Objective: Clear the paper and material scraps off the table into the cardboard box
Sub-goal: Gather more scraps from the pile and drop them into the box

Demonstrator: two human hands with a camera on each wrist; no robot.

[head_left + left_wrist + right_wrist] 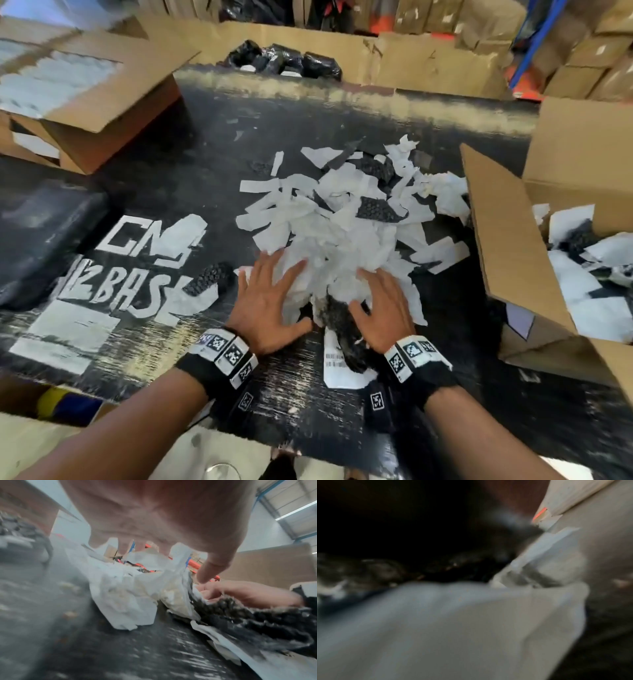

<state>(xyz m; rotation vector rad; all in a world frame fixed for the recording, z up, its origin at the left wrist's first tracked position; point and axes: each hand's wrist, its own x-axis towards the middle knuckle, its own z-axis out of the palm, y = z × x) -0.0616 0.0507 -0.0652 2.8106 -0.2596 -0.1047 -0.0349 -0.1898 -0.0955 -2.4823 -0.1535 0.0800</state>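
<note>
Warehouse cartons ring a scuffed black surface (212,164) heaped with scraps.

White torn paper strips mixed with black textured material pieces form a loose pile (337,219) at mid-surface, just left of the open cardboard box (507,240), which already holds similar scraps. Left hand (265,303) and right hand (385,310) lie flat on the pile's near edge, fingers (270,265) straight and spread, gripping nothing; a black piece (337,325) sits between the two hands.
</note>
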